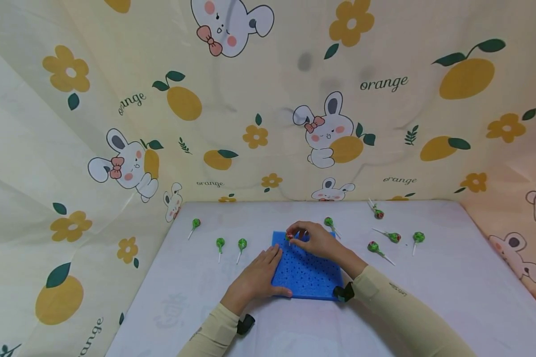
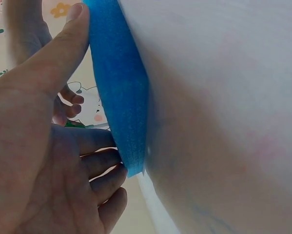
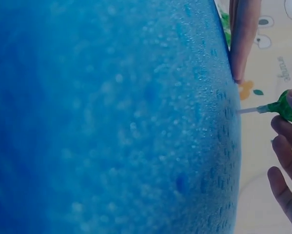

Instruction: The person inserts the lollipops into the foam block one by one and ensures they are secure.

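A blue foam board [image 1: 310, 275] dotted with small holes lies flat on the white table. My left hand [image 1: 255, 275] rests along its left side, fingers fairly straight on that edge and thumb spread at the front edge. Over the board's far left part, my right hand [image 1: 314, 239] pinches a green-and-red wrapped lollipop [image 1: 289, 236] by its candy end between thumb and forefinger. In the right wrist view, the white stick of this lollipop [image 3: 283, 106] points at the foam surface and its tip meets the board; how deep it sits I cannot tell.
Left of the board lie 3 green lollipops, one of them a lollipop [image 1: 242, 244] near my left hand. Several more are scattered to the right, including a lollipop [image 1: 373, 247], and one lollipop [image 1: 329, 222] lies by the board's far right corner. A patterned cloth [image 1: 268, 99] hangs behind.
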Available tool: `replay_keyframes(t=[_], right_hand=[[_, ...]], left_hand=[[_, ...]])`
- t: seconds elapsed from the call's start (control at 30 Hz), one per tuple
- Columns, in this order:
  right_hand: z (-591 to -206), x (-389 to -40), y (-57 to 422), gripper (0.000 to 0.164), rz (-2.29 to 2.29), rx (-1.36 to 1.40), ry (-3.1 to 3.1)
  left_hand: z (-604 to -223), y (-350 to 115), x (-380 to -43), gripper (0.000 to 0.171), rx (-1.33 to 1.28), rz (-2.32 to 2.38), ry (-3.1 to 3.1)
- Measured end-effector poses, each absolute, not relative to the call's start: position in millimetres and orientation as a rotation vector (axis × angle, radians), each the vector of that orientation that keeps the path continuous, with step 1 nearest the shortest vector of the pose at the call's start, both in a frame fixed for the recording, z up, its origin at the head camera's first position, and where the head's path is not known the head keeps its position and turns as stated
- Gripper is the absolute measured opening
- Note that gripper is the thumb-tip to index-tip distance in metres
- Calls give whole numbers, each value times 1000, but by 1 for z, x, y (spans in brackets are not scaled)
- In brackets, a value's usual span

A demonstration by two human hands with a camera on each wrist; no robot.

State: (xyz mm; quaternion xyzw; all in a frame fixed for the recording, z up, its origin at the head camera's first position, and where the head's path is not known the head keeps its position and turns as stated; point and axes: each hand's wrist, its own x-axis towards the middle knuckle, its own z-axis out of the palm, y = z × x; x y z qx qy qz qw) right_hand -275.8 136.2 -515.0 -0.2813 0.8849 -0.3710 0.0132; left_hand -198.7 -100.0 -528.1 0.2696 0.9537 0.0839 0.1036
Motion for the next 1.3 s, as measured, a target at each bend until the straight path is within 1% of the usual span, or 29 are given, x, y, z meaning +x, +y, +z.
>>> replay_keyframes(t=[0.33,0.8,1.03,1.3], right_hand=[[-519,-278,136,28,-1135,-888,2757],[-512,-274,137,33,-1153,-899,2725],[-506,-275,149,37,-1068,-831,2774],[-505,-287,171,34,-1033,-801,2851]], left_hand=[[-529,-100,-200,122,794,229,2815],[-523,-100,-198,121,790,271,2789],[-524,-99,-198,120,795,259,2797],[-523,-99,-197,121,783,262,2803]])
